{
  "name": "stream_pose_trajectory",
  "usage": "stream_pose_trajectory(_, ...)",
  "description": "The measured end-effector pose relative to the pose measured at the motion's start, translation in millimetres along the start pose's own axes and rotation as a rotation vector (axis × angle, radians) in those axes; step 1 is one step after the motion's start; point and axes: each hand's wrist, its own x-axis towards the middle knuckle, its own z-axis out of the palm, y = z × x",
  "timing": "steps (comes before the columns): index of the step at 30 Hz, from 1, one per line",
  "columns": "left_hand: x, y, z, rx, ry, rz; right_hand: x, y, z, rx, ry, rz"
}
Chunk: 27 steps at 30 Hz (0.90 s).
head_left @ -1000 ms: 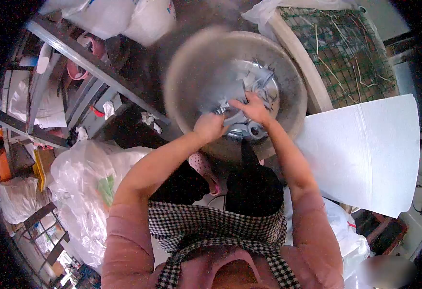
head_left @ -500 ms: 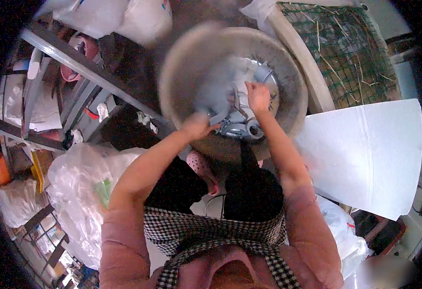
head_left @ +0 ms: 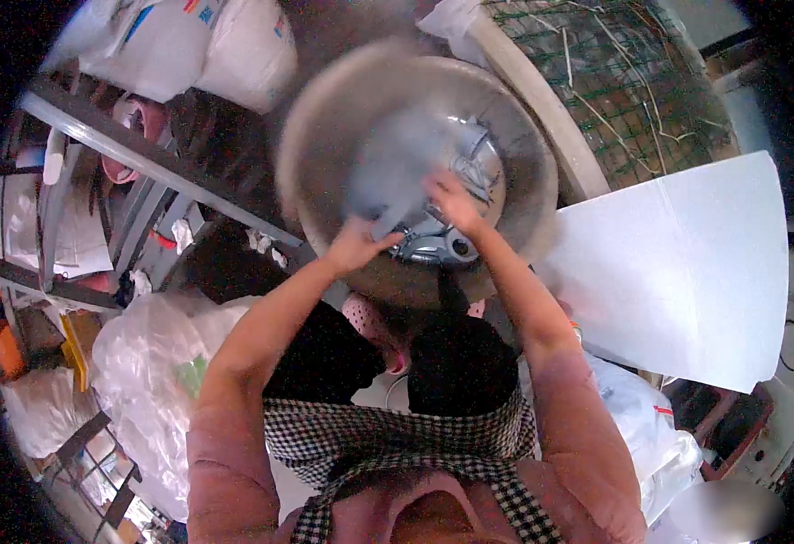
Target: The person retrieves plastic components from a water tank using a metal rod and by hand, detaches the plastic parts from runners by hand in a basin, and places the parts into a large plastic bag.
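Note:
A large round tub [head_left: 528, 109] stands in front of me with several grey plastic parts [head_left: 433, 248] lying in it, one with a round hole. My left hand [head_left: 357, 246] is at the tub's near left side, its thumb apart from the fingers, around the edge of a grey plastic part [head_left: 386, 220] whose far side is blurred. Over the middle of the tub, my right hand [head_left: 454, 203] has its fingers apart and slightly smeared, close above the parts. Haze or blur hides the tub's left inside.
On the left stand a grey metal frame [head_left: 143, 143] and a clear plastic bag [head_left: 148, 372]. White sacks [head_left: 243, 54] sit behind. At right are a white foam sheet [head_left: 678, 267] and a green net [head_left: 614, 82] in a pale-edged bed.
My right hand has moved left and a little nearer, and its closed fingers have spread. My left hand has shifted slightly left. The view has turned slightly.

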Motion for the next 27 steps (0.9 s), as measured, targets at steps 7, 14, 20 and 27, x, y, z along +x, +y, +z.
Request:
stream_pose_trajectory(7, -0.8, 37.7, -15.7, 0.428, -0.179, -0.008, -10.2, -27.3, -44.3, -0.459, 0.078, -0.103)
stream_pose_trajectory(14, -0.4, 46.0, -13.1, 0.435, 0.073, 0.363, -42.9, -71.4, -38.8, 0.340, -0.011, 0.064)
stream_pose_trajectory(20, 6.5, 127.9, -60.6, 0.323, 0.418, 0.355, -98.3, -208.8, -129.8, -0.152, 0.512, -0.158)
stream_pose_trajectory(27, 0.5, 21.3, -44.7, 0.578, 0.051, 0.031, -155.8, -336.1, -383.4, -0.590, 1.429, -0.311)
